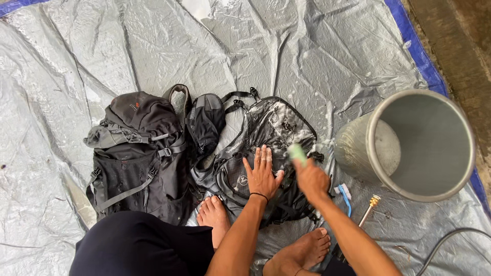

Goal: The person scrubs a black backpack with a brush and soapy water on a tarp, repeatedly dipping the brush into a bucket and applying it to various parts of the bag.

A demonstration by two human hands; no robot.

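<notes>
Under your left hand (262, 175) lies a wet, soapy black backpack (266, 153), flat on a silver tarpaulin (153, 46) with a blue edge; your fingers are spread wide and pressed flat on its front panel, seemingly to pin the fabric so it does not slide. Just right of those fingertips, your right hand (311, 179) is closed around a pale green scrubbing brush (296, 153), its head blurred and touching the suds near the pack's upper right side. A small white round logo (242, 180) sits on the fabric just left of your left palm; a light strip of lettering runs diagonally above it, too small to make out. Well left of your fingers, a larger dark grey rucksack (135, 153) rests apart from the lather, with a small reddish mark on its lid. Right of your right hand stands a grey metal bucket (455, 128), near enough to reach. Between bucket and wrist lie a blue-handled toothbrush (345, 194) and a brass hose nozzle (371, 207). Your bare feet (215, 214) brace at the pack's near edge.
</notes>
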